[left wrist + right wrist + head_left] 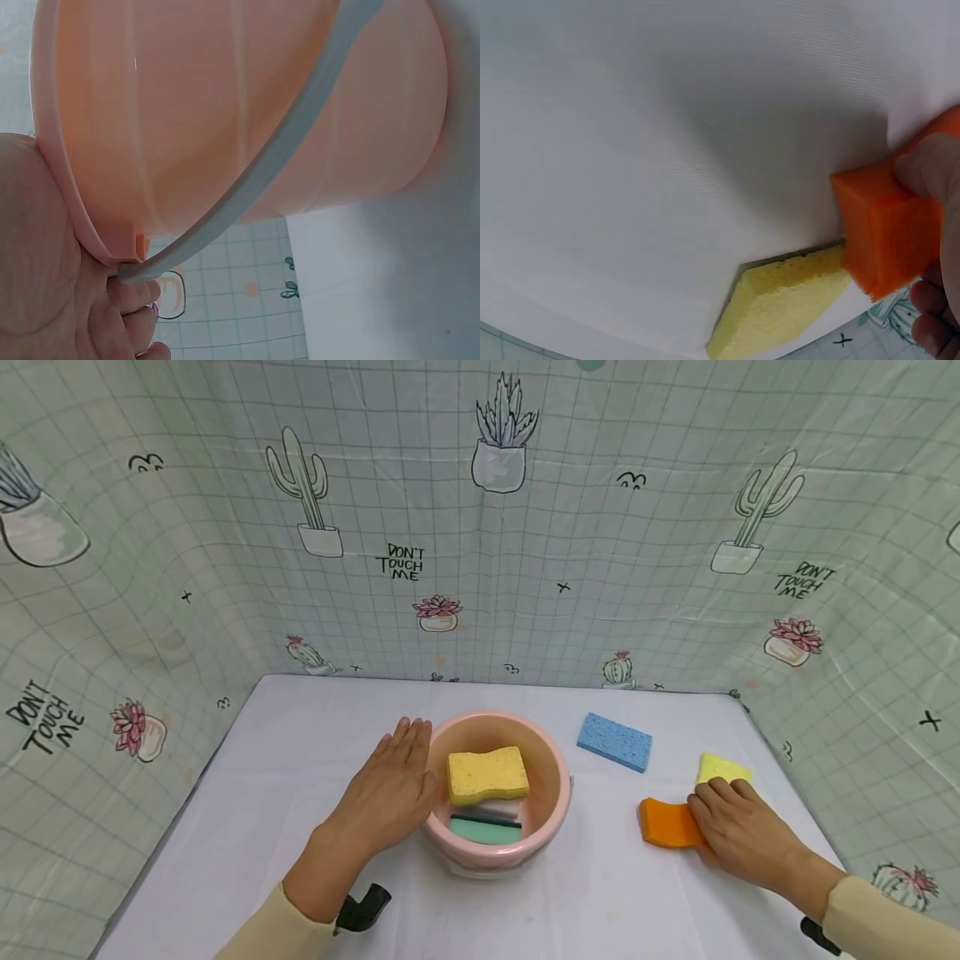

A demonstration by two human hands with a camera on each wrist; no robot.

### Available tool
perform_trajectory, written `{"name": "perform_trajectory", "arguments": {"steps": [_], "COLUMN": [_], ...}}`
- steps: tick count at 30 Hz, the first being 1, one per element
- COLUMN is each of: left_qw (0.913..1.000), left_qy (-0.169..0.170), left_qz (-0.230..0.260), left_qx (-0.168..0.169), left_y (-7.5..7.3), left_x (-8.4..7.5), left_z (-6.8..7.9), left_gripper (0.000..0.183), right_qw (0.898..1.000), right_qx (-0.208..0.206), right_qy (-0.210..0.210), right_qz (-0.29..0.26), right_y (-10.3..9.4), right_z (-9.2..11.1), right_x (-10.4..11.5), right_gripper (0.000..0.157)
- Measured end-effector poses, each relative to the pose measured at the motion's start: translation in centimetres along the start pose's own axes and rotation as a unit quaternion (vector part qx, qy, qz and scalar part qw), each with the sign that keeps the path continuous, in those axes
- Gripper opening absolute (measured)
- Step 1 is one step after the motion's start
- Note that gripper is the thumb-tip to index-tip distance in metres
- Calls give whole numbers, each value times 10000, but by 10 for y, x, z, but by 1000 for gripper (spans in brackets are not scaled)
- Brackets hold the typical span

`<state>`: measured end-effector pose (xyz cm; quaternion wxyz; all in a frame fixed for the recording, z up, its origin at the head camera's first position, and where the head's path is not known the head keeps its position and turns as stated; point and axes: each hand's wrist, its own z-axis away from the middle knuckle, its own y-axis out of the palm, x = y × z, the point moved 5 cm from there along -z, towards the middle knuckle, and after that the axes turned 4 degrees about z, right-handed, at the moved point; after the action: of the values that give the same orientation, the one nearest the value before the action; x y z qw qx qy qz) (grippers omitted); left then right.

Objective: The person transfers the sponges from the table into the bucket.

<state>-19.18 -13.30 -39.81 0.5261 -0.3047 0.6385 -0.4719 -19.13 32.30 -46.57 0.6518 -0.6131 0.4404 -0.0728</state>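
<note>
A pink bucket [557,814] with a grey handle [259,176] stands mid-table. Inside it lie a yellow sponge [487,775], a greyish one with a dark edge, and a mint-green piece [486,832]. My left hand [397,785] rests against the bucket's left rim, its fingers extended. On the right, my right hand [738,831] pinches an orange sponge [667,823] between thumb and fingers. Just behind that hand lies a pale yellow sponge [722,768], partly covered by the fingers in the head view; the right wrist view shows more of this yellow sponge [780,304].
A blue sponge [615,741] lies on the white table [600,893] behind and right of the bucket. Light green gridded cloth [480,543] with cactus drawings hangs around the table's back and sides. Dark wrist straps show at both sleeves.
</note>
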Motion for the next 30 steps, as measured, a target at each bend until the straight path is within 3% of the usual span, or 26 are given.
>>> {"name": "perform_trajectory", "arguments": {"steps": [19, 30], "left_qw": [10000, 9999], "left_qy": [-4, 65], "left_qz": [21, -7], "left_qx": [-41, -135], "left_y": [1, 0], "left_x": [1, 0], "left_z": [0, 1], "left_gripper": [65, 65], "right_qw": [9983, 9975], "right_qx": [-26, -410], "right_qy": [-268, 145], "right_qz": [522, 558], "right_y": [8, -22], "right_z": [-75, -116], "right_x": [17, 9], "right_gripper": [54, 60]}}
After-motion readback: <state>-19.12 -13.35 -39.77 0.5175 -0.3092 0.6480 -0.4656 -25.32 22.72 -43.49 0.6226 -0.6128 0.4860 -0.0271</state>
